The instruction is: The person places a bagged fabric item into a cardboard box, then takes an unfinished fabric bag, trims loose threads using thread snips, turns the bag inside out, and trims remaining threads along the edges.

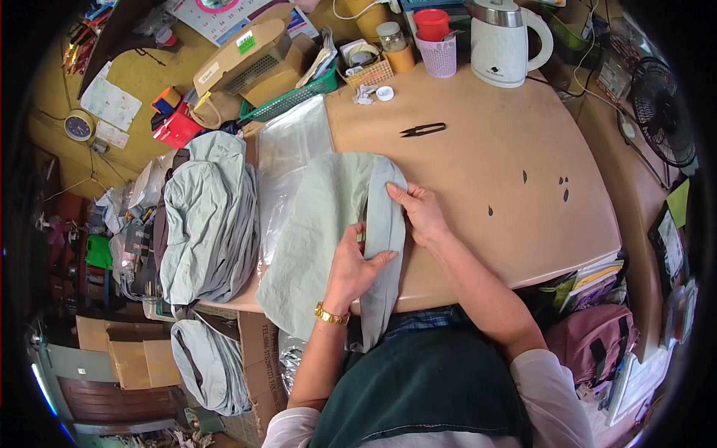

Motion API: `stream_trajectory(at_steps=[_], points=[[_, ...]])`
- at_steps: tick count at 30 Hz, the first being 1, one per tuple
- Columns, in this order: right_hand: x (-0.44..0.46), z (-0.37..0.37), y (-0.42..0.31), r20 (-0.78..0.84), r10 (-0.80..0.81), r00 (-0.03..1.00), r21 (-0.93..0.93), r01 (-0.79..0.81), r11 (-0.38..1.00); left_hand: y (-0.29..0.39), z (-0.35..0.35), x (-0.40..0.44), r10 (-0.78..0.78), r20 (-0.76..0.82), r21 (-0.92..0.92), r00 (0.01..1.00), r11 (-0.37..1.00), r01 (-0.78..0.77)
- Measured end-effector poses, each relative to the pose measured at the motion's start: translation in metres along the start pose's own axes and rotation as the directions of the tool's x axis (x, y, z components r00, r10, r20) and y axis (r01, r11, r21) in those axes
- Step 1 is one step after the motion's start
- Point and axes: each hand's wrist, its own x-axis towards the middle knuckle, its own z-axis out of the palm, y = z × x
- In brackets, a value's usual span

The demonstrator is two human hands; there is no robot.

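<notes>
A pale grey-green fabric piece (321, 201), with a long folded band along its right side, lies over the table's front edge and hangs down toward my lap. My left hand (353, 267) has its fingers tucked into the opening behind the band, with the thumb pressing on the front. Higher up, my right hand (418, 214) pinches the band's outer edge between thumb and fingers. The tips of my left fingers are partly hidden by the cloth. Beyond the hands, black thread snips (423, 130) rest on the tabletop.
Stacked grey-green cloth pieces (205, 216) sit left, beside clear plastic bags (295, 142). A white kettle (499, 45), lilac basket cup (438, 57) and green tray (291, 97) line the back of the brown table (478, 164). A black fan (663, 112) stands right.
</notes>
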Motion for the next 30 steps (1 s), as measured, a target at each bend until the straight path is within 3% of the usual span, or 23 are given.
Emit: stream_trajectory(at_steps=[2, 5, 10, 12, 13, 15, 16, 17, 19, 20, 21, 22, 23, 24, 25, 26, 30], points=[[0.007, -0.003, 0.002, -0.023, -0.050, 0.998, -0.033, 0.049, 0.998, 0.004, -0.003, -0.010, -0.017, 0.017, 0.157, 1.000, 0.988, 0.014], [0.017, -0.007, 0.012, -0.075, -0.123, 0.990, -0.092, 0.116, 0.989, 0.012, -0.010, -0.018, -0.092, 0.094, -0.002, 0.991, 0.996, 0.092], [0.009, -0.001, 0.001, -0.058, -0.112, 0.992, -0.075, 0.107, 0.991, 0.002, -0.013, -0.016, -0.070, 0.081, 0.033, 0.994, 0.997, 0.067], [-0.007, -0.001, -0.008, 0.082, 0.152, 0.985, -0.149, -0.139, 0.979, 0.006, -0.011, -0.016, -0.098, 0.040, 0.021, 0.994, 0.995, 0.097], [-0.004, -0.002, -0.010, 0.082, 0.152, 0.985, -0.154, -0.138, 0.978, 0.007, -0.009, -0.018, -0.044, 0.042, 0.058, 0.998, 0.997, 0.042], [0.009, -0.004, -0.014, 0.069, 0.058, 0.996, -0.044, -0.055, 0.998, 0.008, -0.005, -0.024, 0.008, 0.040, 0.087, 0.999, 0.996, -0.011], [0.015, -0.005, -0.015, 0.071, -0.119, 0.990, -0.049, 0.122, 0.991, 0.010, -0.004, -0.026, 0.001, 0.054, 0.209, 0.999, 0.978, -0.013], [0.019, -0.005, -0.014, 0.072, -0.122, 0.990, -0.048, 0.126, 0.991, 0.013, -0.005, -0.027, -0.005, 0.069, 0.331, 0.998, 0.943, -0.018], [0.021, -0.002, -0.013, -0.135, -0.095, 0.986, -0.045, 0.090, 0.995, 0.018, -0.007, -0.030, -0.024, 0.061, 0.369, 0.998, 0.930, 0.000], [0.021, -0.003, -0.014, -0.134, -0.099, 0.986, -0.046, 0.093, 0.995, 0.020, -0.007, -0.031, -0.045, 0.048, 0.403, 0.998, 0.915, 0.022], [0.020, -0.004, -0.015, -0.116, -0.045, 0.992, 0.013, 0.047, 0.999, 0.016, -0.007, -0.030, -0.041, 0.045, 0.403, 0.998, 0.915, 0.020], [0.018, -0.004, -0.015, -0.096, 0.009, 0.995, 0.071, -0.002, 0.997, 0.008, -0.007, -0.027, 0.006, 0.008, 0.273, 1.000, 0.962, -0.008], [0.013, -0.004, -0.012, -0.092, 0.008, 0.996, 0.072, -0.002, 0.997, 0.001, -0.008, -0.025, 0.049, -0.035, 0.139, 0.998, 0.989, -0.043], [0.000, -0.001, -0.012, 0.012, 0.128, 0.992, -0.030, -0.128, 0.991, -0.002, -0.008, -0.022, 0.052, -0.037, 0.140, 0.998, 0.989, -0.046], [-0.012, 0.001, -0.008, 0.100, 0.255, 0.962, -0.144, -0.240, 0.960, -0.006, -0.008, -0.019, 0.068, -0.046, 0.246, 0.997, 0.968, -0.055], [-0.014, 0.003, 0.006, 0.146, 0.120, 0.982, -0.226, -0.085, 0.970, -0.007, -0.008, -0.016, 0.084, -0.050, 0.349, 0.995, 0.935, -0.062], [0.022, 0.004, -0.010, -0.003, 0.054, 0.999, -0.186, -0.053, 0.981, 0.016, -0.008, -0.024, 0.143, -0.050, 0.506, 0.988, 0.857, -0.098]])
